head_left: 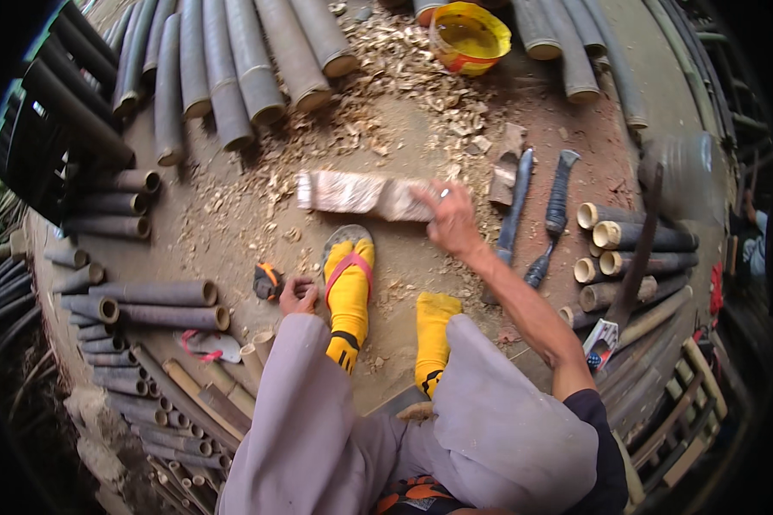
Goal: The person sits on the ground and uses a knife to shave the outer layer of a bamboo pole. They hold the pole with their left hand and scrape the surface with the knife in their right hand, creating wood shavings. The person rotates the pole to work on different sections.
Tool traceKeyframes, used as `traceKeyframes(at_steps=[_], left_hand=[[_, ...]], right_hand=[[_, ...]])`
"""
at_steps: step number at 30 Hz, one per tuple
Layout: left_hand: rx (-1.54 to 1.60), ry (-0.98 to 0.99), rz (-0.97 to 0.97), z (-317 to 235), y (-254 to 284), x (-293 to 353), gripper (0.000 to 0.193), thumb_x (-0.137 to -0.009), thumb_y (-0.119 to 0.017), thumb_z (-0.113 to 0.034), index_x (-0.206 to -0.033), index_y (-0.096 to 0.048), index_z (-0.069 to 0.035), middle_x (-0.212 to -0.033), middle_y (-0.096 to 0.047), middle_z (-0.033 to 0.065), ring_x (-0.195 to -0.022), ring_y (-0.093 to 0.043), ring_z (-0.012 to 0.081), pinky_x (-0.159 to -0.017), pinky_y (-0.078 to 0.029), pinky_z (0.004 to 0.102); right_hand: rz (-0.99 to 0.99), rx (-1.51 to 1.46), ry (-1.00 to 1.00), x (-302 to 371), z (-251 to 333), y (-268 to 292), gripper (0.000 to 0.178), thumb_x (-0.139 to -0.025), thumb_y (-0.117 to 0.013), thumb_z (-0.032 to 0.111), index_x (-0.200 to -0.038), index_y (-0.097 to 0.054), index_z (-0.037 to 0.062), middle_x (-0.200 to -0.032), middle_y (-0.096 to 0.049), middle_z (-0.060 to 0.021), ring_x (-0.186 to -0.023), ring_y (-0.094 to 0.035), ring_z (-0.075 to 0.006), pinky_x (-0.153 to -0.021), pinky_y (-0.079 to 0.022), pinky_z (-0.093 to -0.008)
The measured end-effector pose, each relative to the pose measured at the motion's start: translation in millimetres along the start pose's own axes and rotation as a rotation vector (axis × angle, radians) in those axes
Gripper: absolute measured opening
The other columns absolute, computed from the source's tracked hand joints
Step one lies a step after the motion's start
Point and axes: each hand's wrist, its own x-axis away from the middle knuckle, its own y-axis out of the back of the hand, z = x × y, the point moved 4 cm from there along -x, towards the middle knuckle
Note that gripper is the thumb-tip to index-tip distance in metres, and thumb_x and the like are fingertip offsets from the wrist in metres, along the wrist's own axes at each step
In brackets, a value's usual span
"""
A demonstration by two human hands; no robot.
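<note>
Knees: the grey trousers [283,403] fill the near edge, spread left and right.
Feet: both wear yellow socks [348,296]; the left foot stands in a sandal with a red strap, the right one shows just the sock.
Left hand: low beside the left knee [300,296], fingers curled inward and narrow; whether anything is inside them I cannot tell.
Beside it: a small black-and-orange tool [269,281] lies on the ground just left of that hand.
Right hand: reaching out beyond the feet [455,219], a ring on one finger, fingers bent over the right end of the wooden block; whether they grip or only rest I cannot tell.
Wooden block: pale, with a wavy upper face [352,192], lying crosswise just beyond the left foot.
Right-side tools: a long dark tool [517,206] and a tool with a wrapped handle [561,193] lie near each other, right of the right hand.
Cut bamboo: short pieces [155,292] are stacked at left, more [636,236] at right.
Shavings: curled chips [395,77] scatter across the far ground.
Far edge: bamboo poles [253,69] at left, then a yellow bucket [468,39] right of centre.
</note>
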Motion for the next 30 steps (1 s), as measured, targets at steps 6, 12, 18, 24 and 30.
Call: traceKeyframes(at_steps=[6, 12, 18, 24, 30], left_hand=[[0.039, 0.038, -0.036, -5.8, -2.8, 10.8, 0.024, -0.071, -0.070, -0.002, -0.094, -0.063, -0.001, -0.077, -0.062, 0.0022, -0.067, -0.057, 0.0080, -0.061, -0.047, 0.0210], [0.136, 0.183, 0.058, -29.1, -15.0, 15.3, 0.032, -0.080, -0.069, -0.012, -0.108, -0.058, -0.003, -0.092, -0.063, 0.0045, -0.078, -0.060, 0.0128, -0.066, -0.049, 0.0249], [0.815, 0.185, 0.360, -106.5, -44.3, 28.2, 0.055, -0.082, -0.067, -0.020, -0.129, -0.044, -0.005, -0.123, -0.055, 0.0164, -0.108, -0.057, 0.0305, -0.091, -0.048, 0.0444], [1.164, 0.301, 0.136, -139.6, -34.6, 25.1, 0.035, -0.076, -0.066, -0.016, -0.106, -0.057, 0.001, -0.099, -0.064, 0.0131, -0.093, -0.062, 0.0265, -0.093, -0.048, 0.0418], [1.116, 0.167, -0.277, -96.4, 91.3, 17.3, 0.028, -0.070, -0.067, -0.016, -0.095, -0.061, -0.003, -0.090, -0.064, 0.0094, -0.086, -0.062, 0.0247, -0.090, -0.050, 0.0399]], right_hand=[[-0.001, -0.111, -0.038, -41.0, -26.9, -0.9, 0.072, -0.059, -0.056, -0.016, -0.123, -0.051, 0.0178, -0.129, -0.049, -0.0169, -0.119, -0.047, -0.0387, -0.106, -0.033, -0.0503], [0.207, -0.260, -0.101, -19.5, -28.7, -0.4, 0.062, -0.064, -0.061, 0.019, -0.124, -0.050, 0.0165, -0.119, -0.056, -0.0183, -0.104, -0.053, -0.0343, -0.095, -0.039, -0.0484], [0.173, -0.500, -0.057, -13.8, 66.4, 38.8, 0.061, -0.062, -0.067, 0.022, -0.120, -0.053, 0.0132, -0.111, -0.061, -0.0157, -0.103, -0.052, -0.0334, -0.093, -0.037, -0.0429], [0.097, -0.559, 0.022, -20.7, 101.6, 56.5, 0.053, -0.074, -0.071, 0.022, -0.121, -0.054, 0.0047, -0.114, -0.058, -0.0164, -0.108, -0.053, -0.0324, -0.093, -0.041, -0.0427], [-0.008, 0.076, -0.353, 6.4, -44.9, 64.5, 0.047, -0.080, -0.067, 0.022, -0.120, -0.052, 0.0020, -0.113, -0.055, -0.0249, -0.106, -0.053, -0.0385, -0.090, -0.042, -0.0448]])
